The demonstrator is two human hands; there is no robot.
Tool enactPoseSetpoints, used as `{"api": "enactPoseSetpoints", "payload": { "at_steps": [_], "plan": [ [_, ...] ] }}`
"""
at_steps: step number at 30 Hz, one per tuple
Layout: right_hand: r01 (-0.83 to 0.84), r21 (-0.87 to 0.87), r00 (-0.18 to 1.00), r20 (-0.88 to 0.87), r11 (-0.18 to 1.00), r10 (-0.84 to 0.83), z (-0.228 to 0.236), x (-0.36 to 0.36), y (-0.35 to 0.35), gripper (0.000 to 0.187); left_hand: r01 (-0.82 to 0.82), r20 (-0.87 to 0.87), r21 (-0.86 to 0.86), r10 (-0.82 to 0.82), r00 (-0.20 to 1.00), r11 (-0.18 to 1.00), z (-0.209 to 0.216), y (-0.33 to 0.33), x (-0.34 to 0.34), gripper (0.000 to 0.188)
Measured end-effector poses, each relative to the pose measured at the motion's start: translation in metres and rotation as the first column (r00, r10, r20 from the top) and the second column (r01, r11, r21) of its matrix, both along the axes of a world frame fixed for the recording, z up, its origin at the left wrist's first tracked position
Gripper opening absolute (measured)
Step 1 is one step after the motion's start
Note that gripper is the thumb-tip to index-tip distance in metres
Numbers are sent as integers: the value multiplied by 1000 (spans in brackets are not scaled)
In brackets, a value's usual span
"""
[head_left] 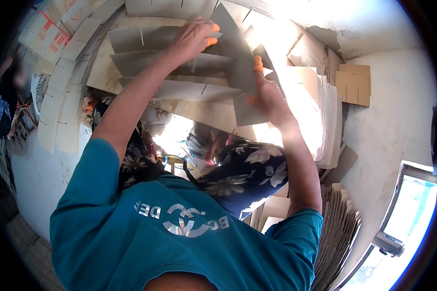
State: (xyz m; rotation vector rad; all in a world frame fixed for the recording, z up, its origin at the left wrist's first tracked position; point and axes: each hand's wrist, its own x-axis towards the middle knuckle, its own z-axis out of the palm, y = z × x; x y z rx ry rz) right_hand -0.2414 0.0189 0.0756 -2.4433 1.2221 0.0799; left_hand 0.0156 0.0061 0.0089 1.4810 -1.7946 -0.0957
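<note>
Three grey-brown slotted cardboard strips (179,88) stand on edge, roughly side by side, in front of me. Across their right ends leans a wider cardboard strip (235,56), tilted and slightly blurred. My left hand (192,41), with orange covers on its fingertips, is closed at the top of the strips beside the crosswise piece. Lower on the right, my right hand (271,99) pinches the crosswise strip, one orange-covered finger stretched along its outer side. Whether the slots are fitted into each other cannot be made out.
Pale board (102,60) lies under the strips. A tall stack of cardboard sheets (327,121) stands at right, with more upright sheets (332,233) below. Slotted strips (58,106) lie at left, near a printed carton (51,36). Another person (7,102) is at the far left.
</note>
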Motion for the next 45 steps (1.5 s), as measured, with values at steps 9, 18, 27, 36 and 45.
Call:
{"api": "enactPoseSetpoints", "payload": {
  "at_steps": [9,18,27,36,45],
  "plan": [
    [18,44,990,140,999,-24,-10,-14,8,97,191,-48,210,-185,982,959,-35,-39,16,41],
    [-118,48,992,-43,992,121,1,5,-20,94,49,207,282,-111,972,958,40,15,-31,32],
    [-91,-142,989,-129,986,73,9,-10,14,82,210,99,370,-263,960,905,-9,86,-73,20],
    [-41,270,991,133,962,5,3,-37,14,46,146,28,370,-168,985,917,-7,86,-72,26],
    [334,-744,653,-260,579,-711,-73,-224,-5,49,58,34,192,-65,997,980,10,135,-24,41]
  ]
}}
